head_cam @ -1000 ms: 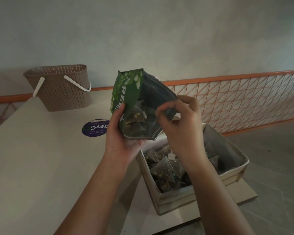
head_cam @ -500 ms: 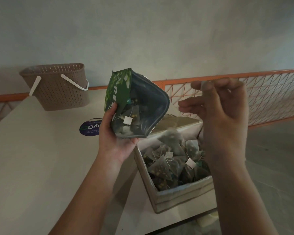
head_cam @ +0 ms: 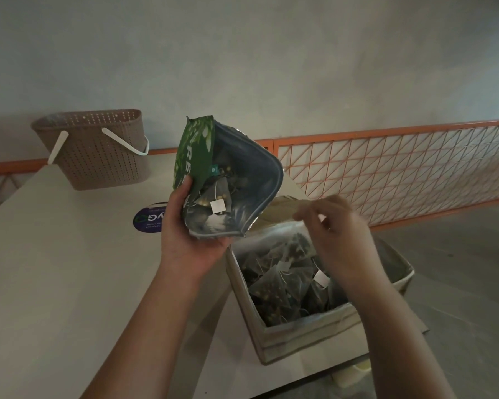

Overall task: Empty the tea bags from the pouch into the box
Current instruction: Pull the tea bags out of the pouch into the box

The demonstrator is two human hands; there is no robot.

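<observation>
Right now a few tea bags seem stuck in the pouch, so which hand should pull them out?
The right hand. It hovers free above the box, beside the pouch mouth, while the left hand grips the pouch.

Legible text: two fragments only.
Pouch: white letters "RE", rest hidden. Round sticker on table: "VG" upside down, small print unreadable.

one cam only, head-worn, looking fwd and down from above the person's arms. it's sitting close over the table, taking in both forearms at the bottom edge and reaching out to the wall and orange railing beyond. wide-angle, no 2nd view sharing anything.
</observation>
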